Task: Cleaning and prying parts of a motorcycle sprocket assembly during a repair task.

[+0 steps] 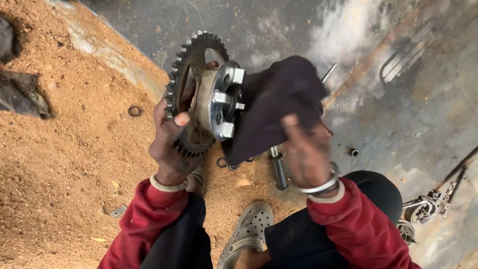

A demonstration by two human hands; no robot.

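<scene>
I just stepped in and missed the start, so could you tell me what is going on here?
A person in red sleeves squats over sawdust-covered ground. Their left hand grips a toothed sprocket joined to a silver hub with studs. Their right hand holds a dark cloth against the hub. A metal rod lies on the ground under the hands, a small dark ring sits on the sawdust to the left, and more metal parts lie at the right.
</scene>
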